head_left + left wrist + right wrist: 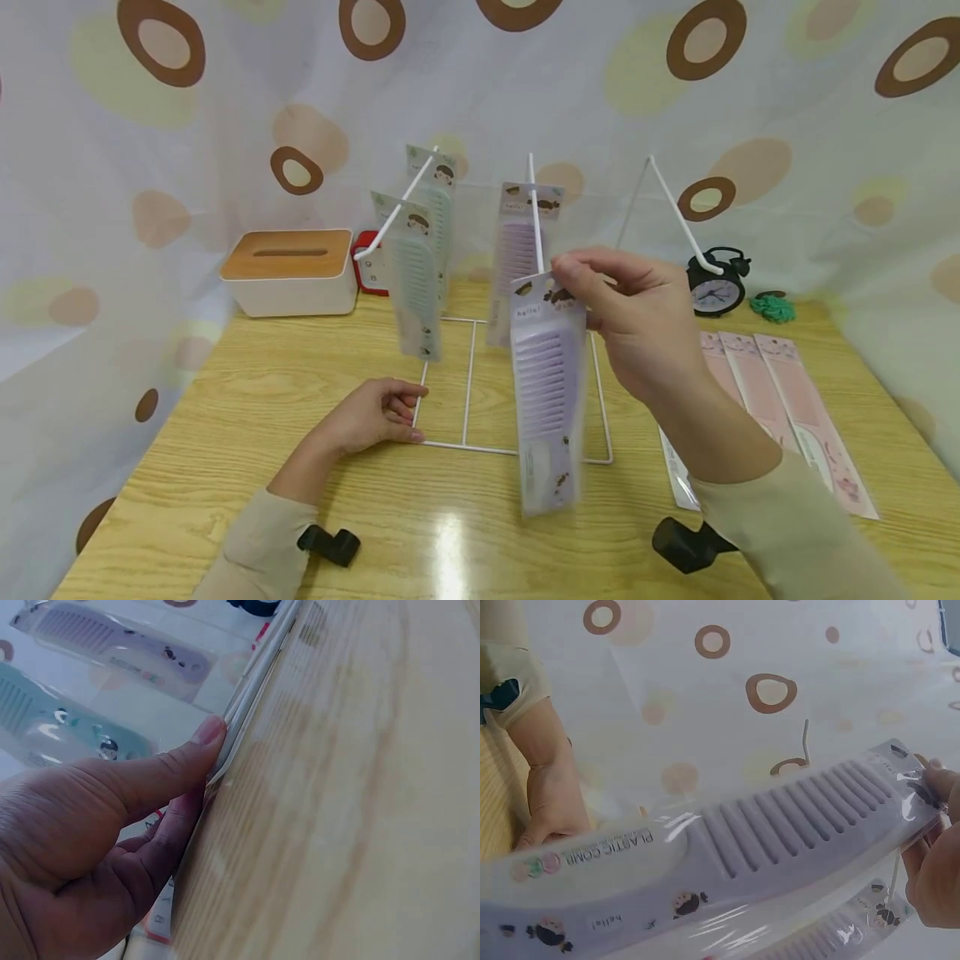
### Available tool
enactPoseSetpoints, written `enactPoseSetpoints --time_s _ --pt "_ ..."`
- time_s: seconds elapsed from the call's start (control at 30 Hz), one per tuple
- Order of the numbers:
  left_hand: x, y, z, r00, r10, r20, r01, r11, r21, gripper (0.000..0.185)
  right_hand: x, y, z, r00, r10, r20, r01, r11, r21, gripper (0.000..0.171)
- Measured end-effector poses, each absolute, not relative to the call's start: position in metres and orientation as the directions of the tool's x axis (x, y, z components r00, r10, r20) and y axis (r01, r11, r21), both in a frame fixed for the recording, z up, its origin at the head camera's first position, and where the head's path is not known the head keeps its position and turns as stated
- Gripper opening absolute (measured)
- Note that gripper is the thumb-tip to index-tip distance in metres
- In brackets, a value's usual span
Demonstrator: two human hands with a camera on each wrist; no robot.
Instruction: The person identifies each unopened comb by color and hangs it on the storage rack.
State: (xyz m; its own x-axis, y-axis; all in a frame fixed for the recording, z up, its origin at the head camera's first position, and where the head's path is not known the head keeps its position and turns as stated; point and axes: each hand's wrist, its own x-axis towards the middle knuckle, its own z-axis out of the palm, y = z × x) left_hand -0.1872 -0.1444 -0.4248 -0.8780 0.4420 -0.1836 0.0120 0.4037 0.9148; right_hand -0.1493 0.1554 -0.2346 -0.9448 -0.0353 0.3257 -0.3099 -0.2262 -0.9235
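The right hand (pixel 645 321) is pinching the top of a packaged purple comb (pixel 547 392), labelled "hello!" and "PLASTIC COMB", dangling it at the near end of the middle hook (pixel 535 221). The left hand (pixel 375 412), fingers loosely curled, is pressing the white wire rack base (pixel 468 383) onto the wooden table (pixel 225 450).

From my head view the purple comb pack (pixel 549 392) is motion-blurred and its print unreadable. My right hand (pixel 637 321) covers its top corner and the peg tip there. The alarm clock (pixel 717 287) dial is too small to read.
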Motion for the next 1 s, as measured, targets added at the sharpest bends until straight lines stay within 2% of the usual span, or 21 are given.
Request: enactPoseSetpoints --time_s 0.2,0.37,0.43,0.63,1.0 --pt "-0.187 -0.144 -0.426 -0.876 0.446 -0.184 0.014 0.405 0.914 0.064 -0.154 0.152 -0.237 -0.941 -0.007 0.339 -0.331 -0.197 -0.923 0.02" --pt "-0.187 -0.144 -0.427 -0.876 0.445 -0.186 0.018 0.416 0.909 0.064 -0.17 0.156 -0.241 -0.964 -0.015 0.267 -0.261 -0.153 -0.953 0.007" --pt "-0.187 -0.144 -0.427 -0.877 0.444 -0.181 0.029 0.425 0.905 0.064 -0.18 0.158 -0.243 -0.966 -0.033 0.258 -0.249 -0.159 -0.955 0.008" --pt "-0.189 -0.144 -0.425 -0.877 0.452 -0.163 0.062 0.441 0.895 0.062 -0.209 0.166 -0.252 -0.953 -0.072 0.293 -0.281 -0.147 -0.948 0.012" --pt "-0.187 -0.144 -0.424 -0.882 0.438 -0.175 0.027 0.417 0.909 0.062 -0.242 0.171 -0.265 -0.907 -0.173 0.384 -0.366 -0.126 -0.922 0.022"
